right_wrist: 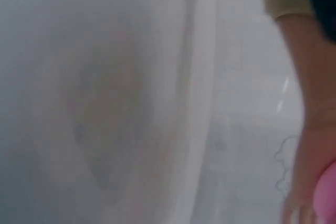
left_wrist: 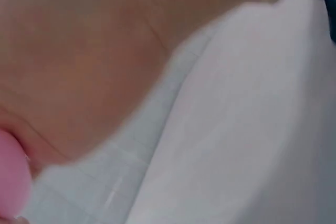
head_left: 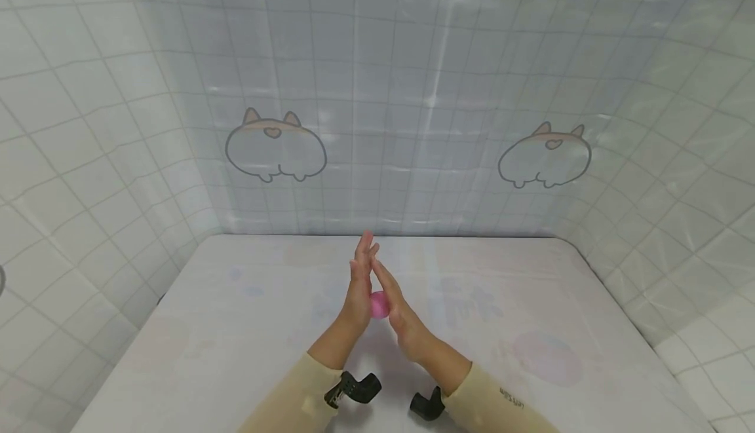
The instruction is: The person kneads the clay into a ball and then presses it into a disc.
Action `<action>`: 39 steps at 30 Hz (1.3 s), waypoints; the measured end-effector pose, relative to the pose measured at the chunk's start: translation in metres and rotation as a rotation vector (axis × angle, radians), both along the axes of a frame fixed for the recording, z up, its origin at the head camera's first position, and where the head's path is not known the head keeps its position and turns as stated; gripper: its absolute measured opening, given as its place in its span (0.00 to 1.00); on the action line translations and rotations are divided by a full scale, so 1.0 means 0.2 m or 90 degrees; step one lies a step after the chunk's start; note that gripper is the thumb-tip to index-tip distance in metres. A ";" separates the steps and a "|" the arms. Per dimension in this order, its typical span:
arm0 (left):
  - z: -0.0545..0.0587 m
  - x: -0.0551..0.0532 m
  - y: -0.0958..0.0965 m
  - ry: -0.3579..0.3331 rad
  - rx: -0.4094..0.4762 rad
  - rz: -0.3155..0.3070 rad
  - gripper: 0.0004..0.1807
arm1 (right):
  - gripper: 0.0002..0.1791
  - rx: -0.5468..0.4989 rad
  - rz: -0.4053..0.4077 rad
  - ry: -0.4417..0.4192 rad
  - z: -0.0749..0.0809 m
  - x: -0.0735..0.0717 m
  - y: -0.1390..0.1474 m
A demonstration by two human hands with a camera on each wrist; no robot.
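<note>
Between my two palms sits a smooth pink ball, held over the middle of the table. My left hand presses it from the left with straight fingers pointing away from me. From the other side my right hand presses, its fingers also straight and leaning in so the fingertips meet the left hand's. In the left wrist view the ball shows at the left edge against the palm. The right wrist view has part of the ball at its lower right corner, by the palm.
A pale table with faint printed patterns lies below the hands. Behind it hangs a grid-patterned curtain with cartoon animals, and similar sheeting stands on both sides. Black wrist mounts stick out from the cream sleeves.
</note>
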State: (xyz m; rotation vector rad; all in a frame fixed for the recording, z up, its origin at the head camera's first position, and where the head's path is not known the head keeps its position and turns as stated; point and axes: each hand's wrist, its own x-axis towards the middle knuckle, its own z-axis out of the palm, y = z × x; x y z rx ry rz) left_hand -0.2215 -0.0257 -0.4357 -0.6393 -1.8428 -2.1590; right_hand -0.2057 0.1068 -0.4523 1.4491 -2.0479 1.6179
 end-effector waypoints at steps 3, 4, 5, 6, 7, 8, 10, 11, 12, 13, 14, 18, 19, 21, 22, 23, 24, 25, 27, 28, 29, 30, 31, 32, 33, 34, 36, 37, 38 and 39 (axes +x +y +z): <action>-0.02 -0.01 0.00 -0.035 -0.031 0.000 0.44 | 0.47 -0.005 0.004 0.018 0.03 0.02 0.00; -0.03 -0.01 0.00 -0.043 -0.046 -0.003 0.43 | 0.48 -0.008 0.005 0.017 0.03 0.03 0.00; -0.04 -0.01 0.01 -0.050 -0.061 -0.008 0.43 | 0.48 -0.012 0.002 0.014 0.04 0.03 0.00; -0.04 0.00 0.01 -0.058 -0.078 -0.012 0.43 | 0.49 -0.018 -0.002 0.012 0.05 0.02 0.00; -0.05 0.00 0.01 -0.064 -0.094 -0.019 0.43 | 0.49 -0.023 -0.011 0.009 0.06 0.02 0.00; -0.06 0.00 0.02 -0.068 -0.108 -0.027 0.44 | 0.49 -0.028 -0.021 0.004 0.07 0.02 0.01; -0.07 0.01 0.03 -0.069 -0.125 -0.049 0.45 | 0.49 -0.035 -0.048 -0.008 0.09 0.00 0.01; -0.08 0.02 0.03 -0.071 -0.130 -0.061 0.45 | 0.49 -0.037 -0.064 -0.011 0.09 0.00 0.01; -0.08 0.03 0.03 -0.075 -0.135 -0.073 0.46 | 0.49 -0.038 -0.082 -0.014 0.10 -0.01 0.01; -0.08 0.03 0.04 -0.078 -0.138 -0.088 0.46 | 0.49 -0.037 -0.101 -0.016 0.11 -0.02 0.01; -0.07 0.04 0.04 -0.079 -0.140 -0.102 0.46 | 0.48 -0.036 -0.120 -0.018 0.11 -0.03 0.01; -0.06 0.06 0.05 -0.080 -0.148 -0.143 0.43 | 0.47 -0.025 -0.188 -0.037 0.11 -0.07 0.02; -0.06 0.06 0.05 -0.077 -0.140 -0.156 0.42 | 0.46 -0.021 -0.198 -0.044 0.11 -0.08 0.02; -0.06 0.06 0.05 -0.059 -0.119 -0.176 0.42 | 0.45 -0.014 -0.210 -0.062 0.11 -0.10 0.03; -0.06 0.06 0.05 -0.050 -0.105 -0.184 0.43 | 0.45 -0.010 -0.214 -0.070 0.10 -0.11 0.03; -0.06 0.06 0.05 -0.036 -0.090 -0.195 0.44 | 0.44 -0.007 -0.215 -0.074 0.10 -0.12 0.03; -0.06 0.06 0.05 -0.023 -0.074 -0.206 0.45 | 0.44 -0.003 -0.218 -0.079 0.09 -0.13 0.04; -0.05 0.06 0.05 -0.011 -0.060 -0.215 0.47 | 0.44 -0.002 -0.218 -0.084 0.08 -0.14 0.04; -0.03 0.06 0.04 0.005 -0.035 -0.223 0.47 | 0.43 0.002 -0.220 -0.086 0.06 -0.15 0.04; -0.02 0.06 0.04 0.011 -0.020 -0.225 0.47 | 0.43 0.003 -0.222 -0.085 0.06 -0.15 0.04; -0.02 0.06 0.04 0.017 -0.005 -0.226 0.47 | 0.43 0.006 -0.222 -0.083 0.05 -0.16 0.04; -0.01 0.06 0.03 0.021 0.010 -0.224 0.47 | 0.42 0.009 -0.224 -0.079 0.04 -0.16 0.04; 0.00 0.06 0.03 0.025 0.022 -0.220 0.46 | 0.42 0.013 -0.223 -0.074 0.03 -0.16 0.04; 0.01 0.06 0.03 0.029 0.033 -0.215 0.46 | 0.43 0.017 -0.221 -0.067 0.02 -0.16 0.04; 0.02 0.06 0.03 0.034 0.040 -0.207 0.47 | 0.43 0.020 -0.217 -0.060 0.01 -0.16 0.04; 0.02 0.06 0.03 0.037 0.045 -0.198 0.47 | 0.44 0.024 -0.214 -0.050 0.01 -0.16 0.04; 0.03 0.06 0.02 0.042 0.042 -0.173 0.46 | 0.45 0.030 -0.204 -0.028 0.00 -0.15 0.04; 0.03 0.06 0.02 0.046 0.035 -0.158 0.46 | 0.46 0.030 -0.197 -0.016 -0.01 -0.15 0.03; 0.04 0.05 0.02 0.049 0.027 -0.142 0.46 | 0.46 0.030 -0.190 -0.002 -0.01 -0.14 0.03; 0.04 0.05 0.02 0.049 0.019 -0.127 0.46 | 0.47 0.029 -0.183 0.014 -0.02 -0.14 0.02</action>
